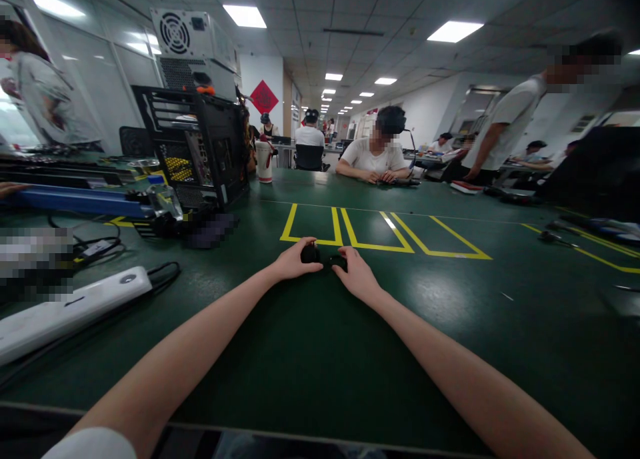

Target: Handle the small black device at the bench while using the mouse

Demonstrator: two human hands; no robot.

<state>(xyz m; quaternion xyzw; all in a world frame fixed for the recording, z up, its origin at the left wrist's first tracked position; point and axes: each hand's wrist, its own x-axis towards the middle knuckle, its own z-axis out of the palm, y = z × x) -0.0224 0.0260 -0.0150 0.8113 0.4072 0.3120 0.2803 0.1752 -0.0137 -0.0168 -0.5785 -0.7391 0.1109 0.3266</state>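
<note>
Two small black pieces sit just above or on the middle of the surface [320, 359], near each other with a narrow gap between them. The rounded piece [311, 254] is dark and fairly thick, its outline curved; the flatter piece [339, 261] shows a thin oval rim, with a faint sheen. What they are made of is too small to tell. The left hand [294, 260] has its grip curled partway, thumb and fingers around the rounded piece; the right hand [359, 276] pinches the flatter one, its grip only slightly parted. The surface is smooth dark green, reflecting light in pale patches, with yellow tape [383, 248] forming open-sided boxes just beyond the hands. To the left lie a glossy white bar [75, 309] with a black cord, and an open black computer case [233, 146]; near it stands a pale cup [265, 162]. Across the surface sits a person [373, 158] in white, under square ceiling lights [245, 16].
</note>
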